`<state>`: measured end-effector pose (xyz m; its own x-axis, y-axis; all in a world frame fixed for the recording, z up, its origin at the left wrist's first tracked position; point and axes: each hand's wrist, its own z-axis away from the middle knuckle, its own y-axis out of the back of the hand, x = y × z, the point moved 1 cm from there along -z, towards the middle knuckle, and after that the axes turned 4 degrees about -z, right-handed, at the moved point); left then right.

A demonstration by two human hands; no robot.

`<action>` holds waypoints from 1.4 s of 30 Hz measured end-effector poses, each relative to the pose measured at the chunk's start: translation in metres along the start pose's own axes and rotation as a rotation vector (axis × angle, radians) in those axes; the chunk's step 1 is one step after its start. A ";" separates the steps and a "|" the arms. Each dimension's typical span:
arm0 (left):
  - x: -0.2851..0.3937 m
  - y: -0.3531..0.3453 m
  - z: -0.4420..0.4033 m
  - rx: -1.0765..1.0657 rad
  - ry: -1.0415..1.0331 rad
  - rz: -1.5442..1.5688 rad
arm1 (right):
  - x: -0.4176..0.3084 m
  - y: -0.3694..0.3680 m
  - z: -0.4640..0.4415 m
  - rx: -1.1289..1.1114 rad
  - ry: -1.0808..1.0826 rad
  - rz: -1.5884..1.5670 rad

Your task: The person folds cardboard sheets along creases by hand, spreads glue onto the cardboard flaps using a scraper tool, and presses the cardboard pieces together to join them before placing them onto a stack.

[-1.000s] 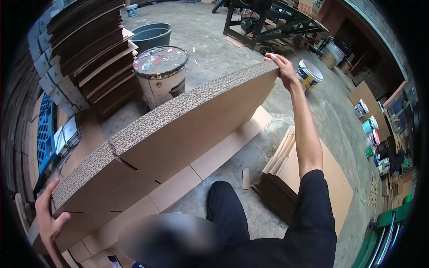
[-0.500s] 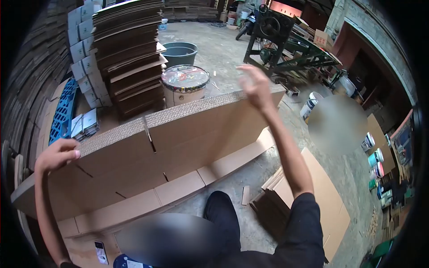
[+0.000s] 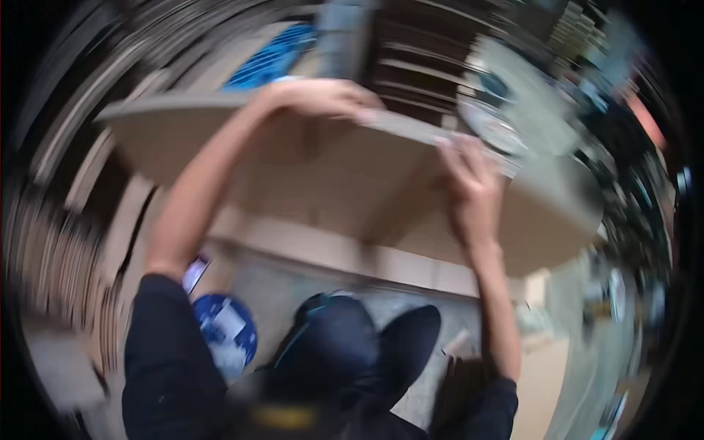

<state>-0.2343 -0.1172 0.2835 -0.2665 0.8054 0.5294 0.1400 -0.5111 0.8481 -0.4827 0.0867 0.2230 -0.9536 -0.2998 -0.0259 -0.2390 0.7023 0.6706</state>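
Note:
A thick stack of brown cardboard sheets (image 3: pixel 323 187) stands on its long edge in front of me, its corrugated ends showing along the top. My left hand (image 3: pixel 326 99) reaches over that top edge near the middle, fingers curled onto it. To its right, my right hand (image 3: pixel 473 176) has its fingers hooked on the same edge, slightly spread, with the back of the hand toward me. Motion blurs both hands, and the fingertips behind the edge are hidden.
A blue plastic crate (image 3: pixel 271 55) lies beyond the stack. A round blue-and-white lid or tub (image 3: pixel 226 330) and a phone (image 3: pixel 195 275) are near my left arm. Flat cardboard (image 3: pixel 546 389) lies at right. Piled sheets (image 3: pixel 73 301) line the left side.
My left hand has moved from the stack's left end toward its middle. My right hand has come down from above onto the top edge. The view has swung left and blurred.

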 end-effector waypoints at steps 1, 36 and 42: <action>-0.006 0.000 -0.006 -0.003 -0.049 -0.007 | -0.001 0.001 0.001 0.000 0.021 0.035; 0.002 0.003 0.006 0.108 0.219 0.018 | -0.007 -0.005 -0.019 0.023 -0.167 -0.178; -0.021 -0.002 -0.008 0.097 0.146 -0.002 | -0.025 -0.001 -0.027 0.140 -0.025 -0.121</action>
<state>-0.2369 -0.1356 0.2710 -0.4013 0.7506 0.5249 0.2292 -0.4725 0.8510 -0.4537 0.0760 0.2426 -0.9201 -0.3730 -0.1198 -0.3741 0.7456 0.5516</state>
